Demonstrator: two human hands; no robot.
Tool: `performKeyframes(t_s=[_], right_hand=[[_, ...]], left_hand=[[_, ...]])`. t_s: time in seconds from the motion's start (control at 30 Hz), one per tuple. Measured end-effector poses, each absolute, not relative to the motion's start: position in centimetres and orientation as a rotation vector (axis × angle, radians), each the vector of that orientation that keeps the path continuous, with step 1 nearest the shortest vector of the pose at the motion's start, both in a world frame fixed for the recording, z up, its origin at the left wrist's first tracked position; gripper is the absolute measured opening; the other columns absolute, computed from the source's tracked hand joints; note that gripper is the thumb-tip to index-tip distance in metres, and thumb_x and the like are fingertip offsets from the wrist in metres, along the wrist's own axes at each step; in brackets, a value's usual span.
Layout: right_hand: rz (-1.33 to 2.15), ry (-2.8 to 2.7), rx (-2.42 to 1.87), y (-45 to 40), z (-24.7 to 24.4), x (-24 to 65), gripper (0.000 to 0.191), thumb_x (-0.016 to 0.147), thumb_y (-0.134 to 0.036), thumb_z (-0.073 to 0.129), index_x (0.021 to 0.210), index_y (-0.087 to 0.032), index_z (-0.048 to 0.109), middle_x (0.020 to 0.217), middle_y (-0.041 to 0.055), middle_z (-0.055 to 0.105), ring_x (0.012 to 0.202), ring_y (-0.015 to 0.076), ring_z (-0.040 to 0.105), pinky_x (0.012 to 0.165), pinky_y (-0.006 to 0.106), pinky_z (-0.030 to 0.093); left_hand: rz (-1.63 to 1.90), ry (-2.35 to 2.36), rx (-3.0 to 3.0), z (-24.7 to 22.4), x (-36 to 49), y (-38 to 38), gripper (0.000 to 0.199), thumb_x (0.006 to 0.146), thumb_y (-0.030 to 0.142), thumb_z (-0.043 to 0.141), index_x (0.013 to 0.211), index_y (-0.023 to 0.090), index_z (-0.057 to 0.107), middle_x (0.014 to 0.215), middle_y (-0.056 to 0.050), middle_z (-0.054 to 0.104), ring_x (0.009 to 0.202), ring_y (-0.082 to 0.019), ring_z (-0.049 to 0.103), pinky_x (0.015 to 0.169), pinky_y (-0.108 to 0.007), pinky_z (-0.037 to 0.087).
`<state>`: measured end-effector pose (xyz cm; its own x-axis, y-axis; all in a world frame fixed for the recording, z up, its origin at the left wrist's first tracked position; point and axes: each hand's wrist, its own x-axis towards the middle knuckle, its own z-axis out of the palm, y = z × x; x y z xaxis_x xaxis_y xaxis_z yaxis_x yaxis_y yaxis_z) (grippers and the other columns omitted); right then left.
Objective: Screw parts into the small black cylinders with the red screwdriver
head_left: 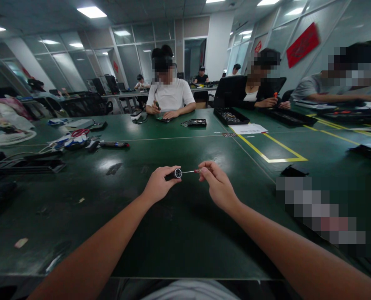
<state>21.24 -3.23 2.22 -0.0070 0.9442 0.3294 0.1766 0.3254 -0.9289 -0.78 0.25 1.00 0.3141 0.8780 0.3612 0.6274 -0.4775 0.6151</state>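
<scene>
Near the middle of the green table (135, 196), my left hand (158, 183) is closed round a small black cylindrical part (178, 173) whose round, silvery-rimmed end faces right. My right hand (218, 185) pinches the red handle of a thin screwdriver (190, 171). Its metal shaft points left, and the tip meets the rim of the cylindrical part; whether it is inside the opening I cannot tell. Both hands are held above the tabletop, a short way apart. The far side of the cylinder is hidden by my left fingers.
Left lie red-handled scissors (80, 132), cables, a dark pen-like tool (114, 145) and a black tray (26, 165). Ahead, a person in a white shirt (172, 96) works across the table. A black parts tray (231, 116) and yellow tape (285, 160) are at the right.
</scene>
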Motion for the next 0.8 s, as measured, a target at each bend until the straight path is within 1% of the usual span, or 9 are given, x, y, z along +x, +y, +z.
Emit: performKeyframes(t_s=[0.13,0.23,0.3,0.4,0.47,0.53,0.6,0.73,0.8], right_hand=[[0.821,-1.489,-1.153,-3.37,2.76,21.22,0.039,0.1,-0.052,0.04,0.094,-0.023,0.066,0.073,0.0009,0.06,0.065,0.0171,0.056,0.062,0.032,0.046],[0.805,-1.507,-1.208,-3.4,2.96,21.2,0.03,0.098,-0.046,0.047,0.101,-0.023,0.066,0.076,0.0013,0.063,0.065,0.0175,0.057,0.06,0.032,0.045],[0.806,-1.483,-1.183,-3.33,2.85,21.16,0.024,0.095,-0.041,0.052,0.106,-0.023,0.063,0.084,0.0024,0.066,0.071,0.0185,0.06,0.064,0.033,0.047],[0.822,-1.471,-1.127,-3.26,2.62,21.1,0.021,0.093,-0.04,0.056,0.104,-0.023,0.062,0.091,0.0037,0.067,0.079,0.0191,0.062,0.073,0.034,0.05],[0.85,-1.48,-1.101,-3.29,2.59,21.07,0.024,0.096,-0.044,0.052,0.101,-0.023,0.062,0.087,0.0027,0.066,0.076,0.0182,0.061,0.072,0.034,0.05],[0.869,-1.494,-1.107,-3.35,2.65,21.09,0.031,0.099,-0.049,0.045,0.098,-0.024,0.064,0.082,0.0018,0.063,0.07,0.0173,0.058,0.067,0.033,0.048],[0.866,-1.511,-1.135,-3.39,2.74,21.14,0.032,0.1,-0.048,0.044,0.098,-0.024,0.065,0.081,0.0015,0.062,0.067,0.0168,0.055,0.064,0.033,0.047],[0.87,-1.478,-1.108,-3.37,2.75,21.27,0.021,0.095,-0.038,0.053,0.108,-0.024,0.062,0.087,0.0017,0.064,0.075,0.0181,0.059,0.071,0.034,0.049],[0.871,-1.46,-1.085,-3.35,2.68,21.27,0.02,0.094,-0.038,0.055,0.107,-0.023,0.061,0.087,0.0021,0.065,0.081,0.019,0.062,0.076,0.035,0.049]], left_hand=[[0.942,1.348,2.23,0.97,-0.67,0.19,0.041,0.085,0.024,0.076,0.125,0.029,0.069,0.117,-0.004,0.072,0.11,-0.025,0.064,0.102,-0.045,0.045],[0.945,1.342,2.222,0.93,-0.75,0.27,0.04,0.086,0.024,0.074,0.125,0.03,0.068,0.118,-0.004,0.072,0.112,-0.025,0.064,0.104,-0.045,0.044],[0.954,1.341,2.219,0.91,-0.82,0.34,0.039,0.086,0.024,0.074,0.125,0.029,0.069,0.119,-0.005,0.072,0.112,-0.025,0.064,0.105,-0.045,0.044],[0.954,1.35,2.234,0.89,-0.85,0.37,0.04,0.086,0.024,0.074,0.125,0.029,0.069,0.119,-0.005,0.072,0.112,-0.025,0.064,0.103,-0.045,0.044],[0.942,1.353,2.248,0.87,-0.79,0.34,0.04,0.086,0.025,0.075,0.125,0.03,0.068,0.118,-0.004,0.072,0.11,-0.025,0.064,0.102,-0.046,0.044],[0.929,1.35,2.252,0.84,-0.75,0.31,0.04,0.085,0.026,0.075,0.125,0.03,0.069,0.117,-0.004,0.072,0.11,-0.025,0.064,0.103,-0.046,0.044],[0.93,1.346,2.245,0.83,-0.76,0.31,0.04,0.085,0.026,0.075,0.125,0.03,0.069,0.118,-0.004,0.072,0.111,-0.025,0.063,0.104,-0.046,0.043],[0.956,1.345,2.218,0.86,-0.93,0.38,0.041,0.086,0.025,0.075,0.126,0.03,0.068,0.118,-0.003,0.072,0.11,-0.024,0.064,0.102,-0.044,0.044],[0.962,1.346,2.227,0.86,-0.97,0.39,0.042,0.086,0.025,0.075,0.127,0.03,0.068,0.117,-0.003,0.072,0.11,-0.024,0.063,0.101,-0.044,0.044]])
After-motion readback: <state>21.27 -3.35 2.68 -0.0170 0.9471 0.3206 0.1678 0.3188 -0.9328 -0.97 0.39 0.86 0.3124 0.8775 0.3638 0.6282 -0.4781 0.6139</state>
